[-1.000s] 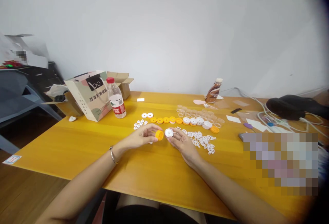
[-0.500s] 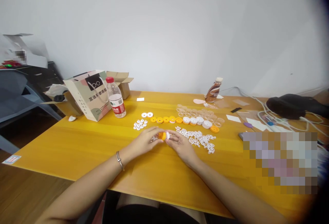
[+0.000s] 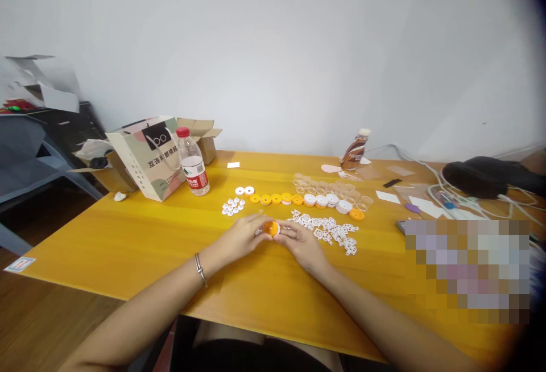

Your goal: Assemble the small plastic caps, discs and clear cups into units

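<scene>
Over the table's middle, my left hand (image 3: 246, 234) and my right hand (image 3: 301, 242) meet at an orange-and-white round plastic piece (image 3: 273, 228). My left fingers grip its orange side, while the right fingertips press on its white edge. Fingers partly cover it. Just right of my right hand lies a pile of white openwork plastic parts (image 3: 330, 228). Beyond the hands runs a row of orange and white plastic rings (image 3: 286, 197), with an orange ring (image 3: 356, 214) at its right end. Small white knobbed parts (image 3: 233, 207) sit beyond my left hand.
Clear plastic cups (image 3: 326, 187) stand behind the row. A water bottle (image 3: 194, 164), paper bag (image 3: 149, 158) and cardboard box (image 3: 207, 140) are at the left back. A brown bottle (image 3: 355, 151), cables (image 3: 435, 193) and a dark bundle (image 3: 473, 176) are at the right.
The round piece has turned slightly between my fingers: more of its orange inside shows and less of its white side. Both hands stay in nearly the same place.
</scene>
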`<state>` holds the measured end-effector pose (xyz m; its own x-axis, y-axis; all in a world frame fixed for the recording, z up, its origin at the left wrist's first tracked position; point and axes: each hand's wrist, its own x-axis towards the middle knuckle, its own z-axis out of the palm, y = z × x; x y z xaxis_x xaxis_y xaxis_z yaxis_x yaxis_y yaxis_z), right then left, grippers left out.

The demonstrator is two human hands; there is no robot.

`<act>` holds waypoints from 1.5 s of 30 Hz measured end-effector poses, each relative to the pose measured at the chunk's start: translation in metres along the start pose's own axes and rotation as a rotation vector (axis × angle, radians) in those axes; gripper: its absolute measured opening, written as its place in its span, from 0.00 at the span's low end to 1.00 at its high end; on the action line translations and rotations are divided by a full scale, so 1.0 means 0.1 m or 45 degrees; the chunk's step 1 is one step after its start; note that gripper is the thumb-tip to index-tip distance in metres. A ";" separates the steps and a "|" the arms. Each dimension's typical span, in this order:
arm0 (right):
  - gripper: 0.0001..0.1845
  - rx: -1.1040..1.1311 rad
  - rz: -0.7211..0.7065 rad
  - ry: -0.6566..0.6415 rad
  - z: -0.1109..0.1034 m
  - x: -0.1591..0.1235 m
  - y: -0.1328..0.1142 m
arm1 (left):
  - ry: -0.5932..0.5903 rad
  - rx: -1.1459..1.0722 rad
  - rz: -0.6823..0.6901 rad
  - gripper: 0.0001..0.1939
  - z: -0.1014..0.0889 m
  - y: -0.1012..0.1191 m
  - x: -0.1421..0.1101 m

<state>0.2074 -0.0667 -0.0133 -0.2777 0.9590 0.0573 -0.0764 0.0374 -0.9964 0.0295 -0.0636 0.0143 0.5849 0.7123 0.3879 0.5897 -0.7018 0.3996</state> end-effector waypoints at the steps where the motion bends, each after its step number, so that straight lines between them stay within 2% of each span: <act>1: 0.18 -0.002 0.004 -0.006 0.00 -0.01 -0.01 | -0.001 0.005 0.004 0.14 0.00 0.00 0.00; 8: 0.17 -0.017 -0.017 -0.024 0.02 -0.04 0.01 | 0.007 0.044 -0.002 0.11 0.00 0.01 -0.03; 17: 0.18 -0.039 -0.042 -0.037 0.00 -0.03 0.01 | 0.004 0.114 0.125 0.12 -0.01 0.02 -0.04; 22: 0.19 -0.040 -0.086 -0.120 -0.02 0.00 -0.03 | 0.053 0.016 0.042 0.13 -0.03 0.01 -0.03; 29: 0.18 -0.136 -0.168 -0.104 -0.04 -0.01 0.00 | 0.123 -0.082 -0.037 0.12 0.00 0.00 -0.02; 37: 0.22 -0.287 -0.269 -0.149 -0.03 -0.06 0.00 | 0.042 0.025 0.052 0.14 0.00 0.04 -0.04; 45: 0.20 -0.249 -0.177 -0.129 -0.06 -0.01 -0.01 | -0.005 0.068 0.079 0.15 0.00 -0.02 -0.02</act>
<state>0.2131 -0.0662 -0.0129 -0.3730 0.9081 0.1905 0.0631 0.2296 -0.9712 0.0271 -0.0631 0.0131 0.6236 0.6674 0.4070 0.5811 -0.7441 0.3298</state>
